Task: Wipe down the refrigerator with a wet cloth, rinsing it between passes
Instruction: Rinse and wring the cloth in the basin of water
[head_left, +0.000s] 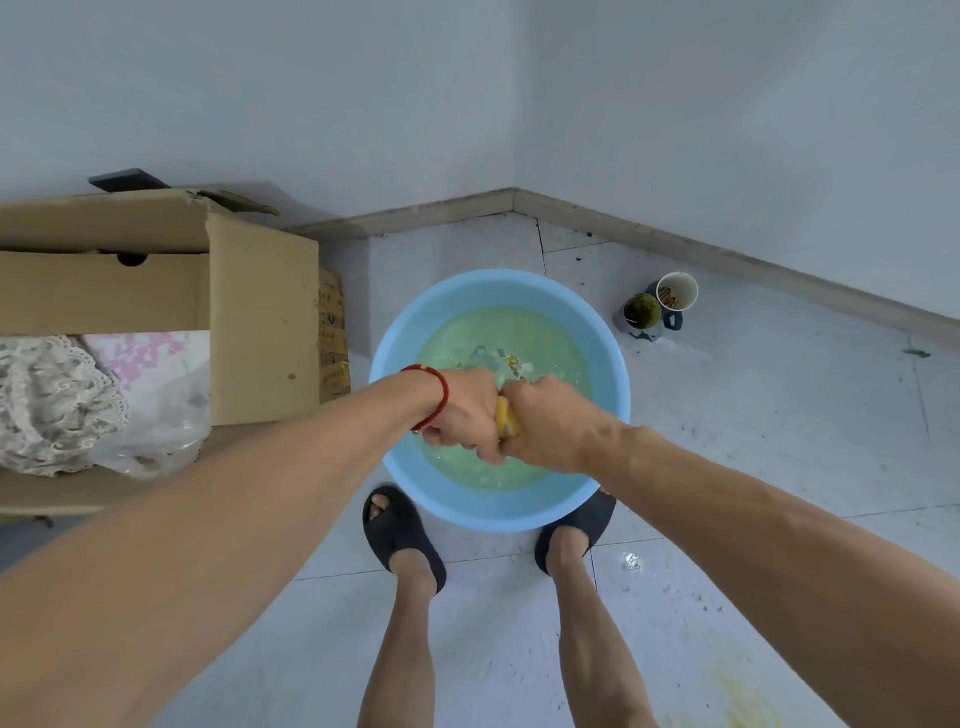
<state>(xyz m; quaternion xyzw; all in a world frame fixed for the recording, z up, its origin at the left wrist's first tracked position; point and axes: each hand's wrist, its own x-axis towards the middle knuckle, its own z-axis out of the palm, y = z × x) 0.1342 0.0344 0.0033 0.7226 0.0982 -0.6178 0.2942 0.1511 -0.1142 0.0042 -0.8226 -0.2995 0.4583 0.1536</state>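
Cardboard box (156, 291): sitting at floor's left edge, beside basin.
Left hand (460, 415): fingers clenching the yellow cloth (506, 423).
Right hand (550, 426): fingers clamping the same cloth.
Blue basin (615, 379): holding greenish water, directly beneath both hands.

To my left an open cardboard box (260, 317) sits on the tiled floor (779, 415), its flaps raised, with lacy cloth (52, 400) and crumpled clear plastic (156, 441) showing inside. A dark flat object (127, 179) pokes up behind the box, against the wall (363, 104). Toward the far corner of the floor, near the baseboard (727, 254), two cups stand touching: a white cup (677, 291) with brownish bits inside and a cup of green stuff (642, 310). I wear dark slippers (400, 535).
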